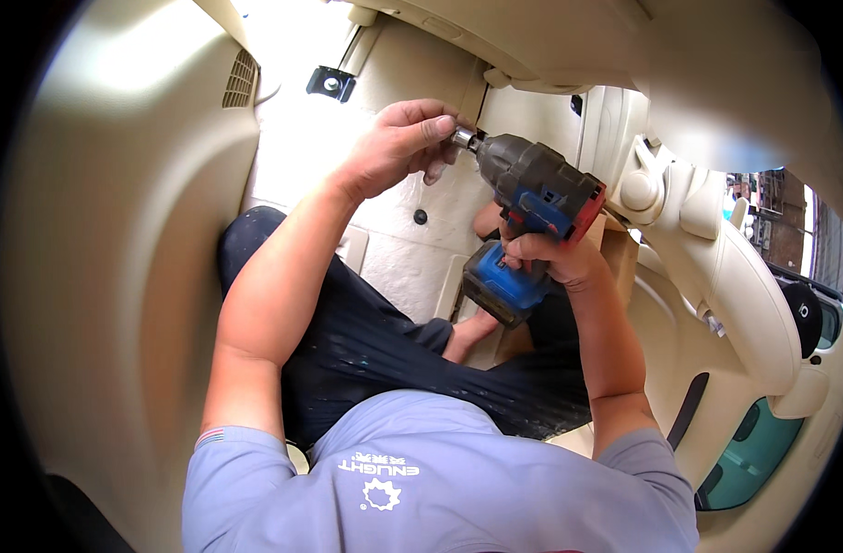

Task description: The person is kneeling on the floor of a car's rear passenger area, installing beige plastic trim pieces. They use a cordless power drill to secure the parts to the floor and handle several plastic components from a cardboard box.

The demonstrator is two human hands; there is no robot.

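A cordless impact wrench (532, 180), dark grey with blue and red parts, is held up in front of me with its nose pointing left. My right hand (552, 253) is wrapped round its handle, just above the blue and black battery (506, 281). At the tool's nose, my left hand (408, 143) pinches a silver metal socket (465, 137) between thumb and fingers. Whether the socket is fully seated on the drive, I cannot tell.
I sit in a beige vehicle interior on a light floor covering (394, 230). A black bracket with a bolt (330, 84) stands on the floor ahead. On the left is a curved trim panel (99, 230) with a vent (241, 79); on the right, a beige seat (725, 249).
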